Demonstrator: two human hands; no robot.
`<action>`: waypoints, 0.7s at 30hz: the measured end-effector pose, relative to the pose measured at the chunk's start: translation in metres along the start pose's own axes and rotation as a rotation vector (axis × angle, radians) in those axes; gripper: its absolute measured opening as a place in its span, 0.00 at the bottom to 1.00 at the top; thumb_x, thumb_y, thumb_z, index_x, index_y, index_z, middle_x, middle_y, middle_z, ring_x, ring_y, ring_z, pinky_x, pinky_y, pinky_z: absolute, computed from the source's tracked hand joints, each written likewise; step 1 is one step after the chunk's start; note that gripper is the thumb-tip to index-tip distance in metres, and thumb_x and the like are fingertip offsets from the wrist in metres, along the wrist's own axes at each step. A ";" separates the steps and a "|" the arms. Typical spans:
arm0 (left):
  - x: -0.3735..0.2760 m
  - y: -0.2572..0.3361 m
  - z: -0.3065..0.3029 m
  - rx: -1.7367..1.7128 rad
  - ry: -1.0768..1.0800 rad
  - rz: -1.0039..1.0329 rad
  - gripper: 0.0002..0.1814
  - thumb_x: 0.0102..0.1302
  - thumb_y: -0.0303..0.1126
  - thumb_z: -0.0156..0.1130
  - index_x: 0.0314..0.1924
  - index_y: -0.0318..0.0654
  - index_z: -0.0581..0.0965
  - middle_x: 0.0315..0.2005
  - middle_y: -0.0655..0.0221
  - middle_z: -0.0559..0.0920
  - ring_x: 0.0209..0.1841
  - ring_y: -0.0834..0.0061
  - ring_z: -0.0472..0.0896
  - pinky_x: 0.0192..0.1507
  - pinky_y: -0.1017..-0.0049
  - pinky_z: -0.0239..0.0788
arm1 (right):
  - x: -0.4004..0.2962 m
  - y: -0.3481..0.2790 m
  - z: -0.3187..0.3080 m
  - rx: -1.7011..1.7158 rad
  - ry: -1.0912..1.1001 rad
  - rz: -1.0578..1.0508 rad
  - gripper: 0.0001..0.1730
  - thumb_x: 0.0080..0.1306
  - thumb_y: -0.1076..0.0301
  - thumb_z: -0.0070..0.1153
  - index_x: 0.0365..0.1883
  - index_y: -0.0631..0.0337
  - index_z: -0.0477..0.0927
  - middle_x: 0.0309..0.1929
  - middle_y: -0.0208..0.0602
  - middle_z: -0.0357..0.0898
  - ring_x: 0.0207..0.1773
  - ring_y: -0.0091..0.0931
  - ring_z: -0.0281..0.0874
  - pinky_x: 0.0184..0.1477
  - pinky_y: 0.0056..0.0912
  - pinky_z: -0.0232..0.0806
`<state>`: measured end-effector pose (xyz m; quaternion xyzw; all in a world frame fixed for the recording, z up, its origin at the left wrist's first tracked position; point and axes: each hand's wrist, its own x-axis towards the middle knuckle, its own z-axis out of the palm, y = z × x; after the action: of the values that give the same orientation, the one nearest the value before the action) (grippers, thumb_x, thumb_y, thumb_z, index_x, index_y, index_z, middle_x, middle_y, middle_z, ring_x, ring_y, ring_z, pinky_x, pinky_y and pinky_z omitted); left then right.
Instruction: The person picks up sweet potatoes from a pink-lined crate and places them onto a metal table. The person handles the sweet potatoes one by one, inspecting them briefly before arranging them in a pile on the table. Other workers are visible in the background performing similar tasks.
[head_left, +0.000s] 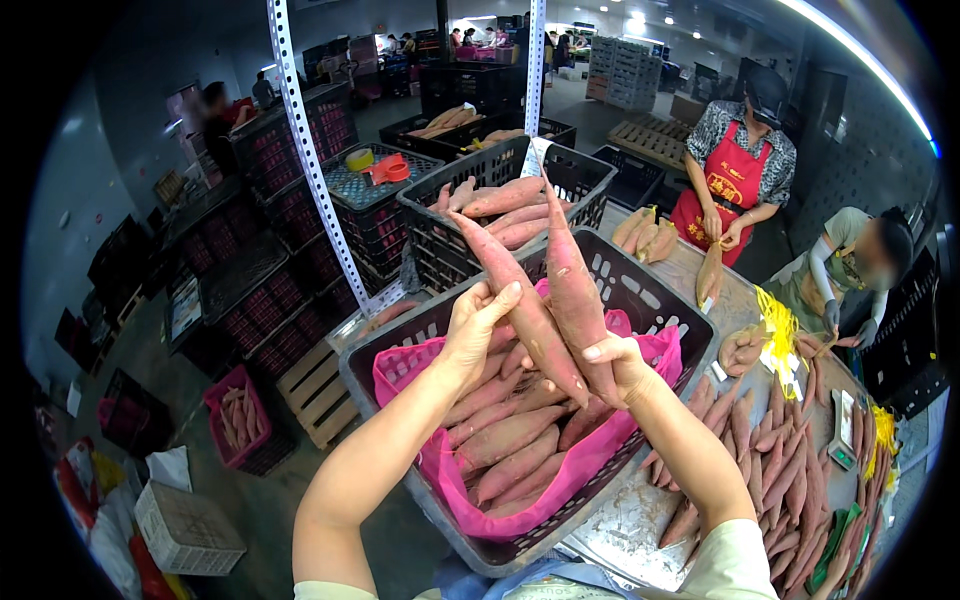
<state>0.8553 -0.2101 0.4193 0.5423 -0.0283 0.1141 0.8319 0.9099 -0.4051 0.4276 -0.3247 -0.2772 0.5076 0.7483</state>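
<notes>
My left hand (480, 326) grips a long, tapered sweet potato (517, 296), its thumb across the skin. In my right hand (619, 367) is a second sweet potato (574, 277), thicker in the middle, with a thin root tip pointing up and away. The two roots lean close together above a black plastic crate (390, 341). Pink mesh netting (457, 510) lines that crate, and several more sweet potatoes (510, 442) lie inside it. Behind stands another black crate (442, 240) holding sweet potatoes (510, 199).
To the right, a metal table (630, 517) carries loose sweet potatoes (780, 450), a digital scale (841, 431) and yellow net bags (780, 330). Two co-workers stand beyond it, one in a red apron (724, 180). A perforated metal post (307, 142) rises at left, near a wooden pallet (319, 394).
</notes>
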 end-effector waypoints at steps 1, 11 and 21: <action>0.003 -0.005 0.000 0.027 0.029 0.004 0.20 0.68 0.46 0.59 0.49 0.37 0.73 0.41 0.67 0.80 0.41 0.77 0.79 0.45 0.79 0.73 | -0.002 -0.002 -0.001 -0.037 0.030 0.020 0.48 0.50 0.64 0.59 0.69 0.64 0.55 0.54 0.54 0.72 0.53 0.41 0.76 0.51 0.38 0.73; 0.008 -0.017 -0.009 0.279 0.065 -0.029 0.31 0.72 0.59 0.42 0.55 0.37 0.68 0.37 0.70 0.76 0.26 0.85 0.72 0.24 0.85 0.62 | -0.036 -0.013 0.000 0.086 0.139 -0.250 0.50 0.45 0.66 0.62 0.69 0.52 0.56 0.64 0.53 0.60 0.53 0.50 0.71 0.44 0.48 0.74; 0.012 -0.037 0.000 0.685 -0.092 -0.079 0.10 0.72 0.35 0.54 0.46 0.39 0.75 0.32 0.76 0.76 0.27 0.89 0.71 0.27 0.86 0.61 | -0.228 0.026 -0.067 0.436 0.250 -0.767 0.43 0.49 0.65 0.59 0.66 0.41 0.61 0.66 0.52 0.57 0.53 0.42 0.65 0.40 0.39 0.69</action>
<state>0.8746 -0.2221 0.3882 0.7951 -0.0049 0.0598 0.6034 0.8691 -0.6259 0.3461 -0.0922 -0.1716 0.1972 0.9608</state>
